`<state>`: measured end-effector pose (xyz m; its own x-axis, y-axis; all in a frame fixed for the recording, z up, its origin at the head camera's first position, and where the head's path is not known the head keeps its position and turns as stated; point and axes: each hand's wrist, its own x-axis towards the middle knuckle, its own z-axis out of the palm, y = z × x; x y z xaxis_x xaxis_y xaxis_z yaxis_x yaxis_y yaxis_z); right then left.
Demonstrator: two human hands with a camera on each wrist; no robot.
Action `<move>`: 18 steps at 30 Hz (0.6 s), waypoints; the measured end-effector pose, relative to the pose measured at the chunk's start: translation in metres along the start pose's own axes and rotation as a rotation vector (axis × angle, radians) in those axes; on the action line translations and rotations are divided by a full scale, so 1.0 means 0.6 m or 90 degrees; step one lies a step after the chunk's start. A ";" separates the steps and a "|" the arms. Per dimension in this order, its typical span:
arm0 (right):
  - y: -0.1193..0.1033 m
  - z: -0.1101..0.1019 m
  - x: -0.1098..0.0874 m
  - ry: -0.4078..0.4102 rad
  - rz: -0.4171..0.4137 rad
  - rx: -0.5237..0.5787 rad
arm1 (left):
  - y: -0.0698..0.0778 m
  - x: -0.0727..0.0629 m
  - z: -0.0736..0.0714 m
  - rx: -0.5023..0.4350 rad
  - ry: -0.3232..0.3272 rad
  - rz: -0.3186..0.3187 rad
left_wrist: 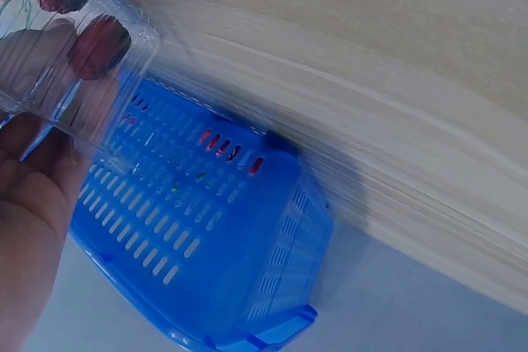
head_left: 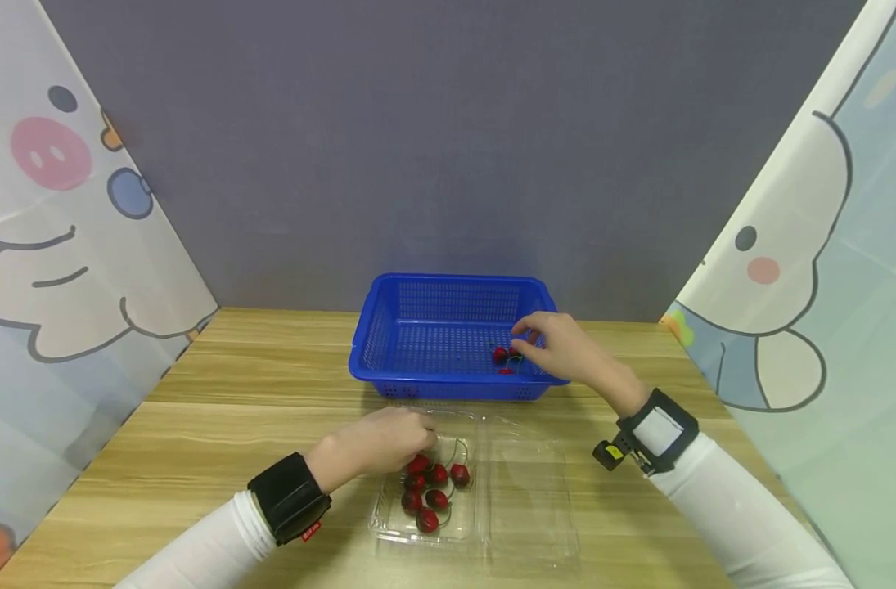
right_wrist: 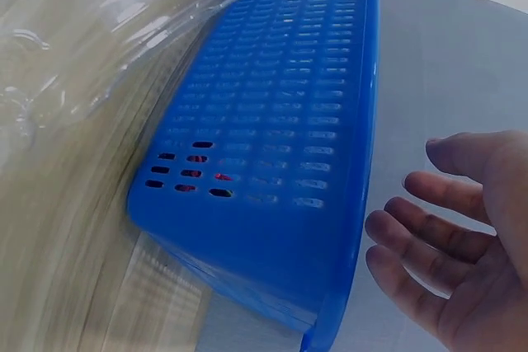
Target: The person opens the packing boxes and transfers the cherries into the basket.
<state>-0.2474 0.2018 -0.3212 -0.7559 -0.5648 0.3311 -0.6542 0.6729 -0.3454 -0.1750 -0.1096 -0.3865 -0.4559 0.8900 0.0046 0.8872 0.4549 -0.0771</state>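
My left hand [head_left: 389, 440] reaches over the left rim of a clear plastic clamshell box [head_left: 462, 532]. Several dark red cherries with green stems, one of them a cherry [head_left: 427, 520] near the front, lie in its left half. Through the clear wall in the left wrist view, fingers show close to a cherry [left_wrist: 99, 47]; whether they pinch anything is hidden. Above the right end of a blue perforated basket [head_left: 433, 378], my right hand [head_left: 565, 348] has loosely bent fingers and holds nothing. Below its fingertips, a few cherries [head_left: 500, 355] lie in the basket.
The box's clear lid [head_left: 529, 499] lies folded flat to the right. Box and basket stand on a wood-grain table [head_left: 271, 368], the basket behind the box. A grey panel [head_left: 448, 147] rises at the back, with cartoon-printed sheets [head_left: 808, 270] at both sides.
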 end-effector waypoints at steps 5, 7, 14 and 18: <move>-0.003 0.004 -0.004 0.000 -0.010 0.008 | 0.000 -0.001 0.000 0.009 0.011 0.007; -0.004 0.004 -0.005 0.002 -0.013 0.010 | 0.000 0.000 0.000 0.008 0.011 0.008; -0.009 0.006 -0.009 0.010 -0.023 0.003 | 0.000 0.000 -0.001 0.010 0.010 0.006; -0.015 0.008 -0.012 0.023 -0.044 0.007 | -0.001 0.001 -0.003 0.012 0.013 0.007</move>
<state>-0.2360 0.1975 -0.3250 -0.7077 -0.5915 0.3864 -0.7049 0.6277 -0.3303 -0.1756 -0.1089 -0.3847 -0.4446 0.8954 0.0246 0.8904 0.4448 -0.0964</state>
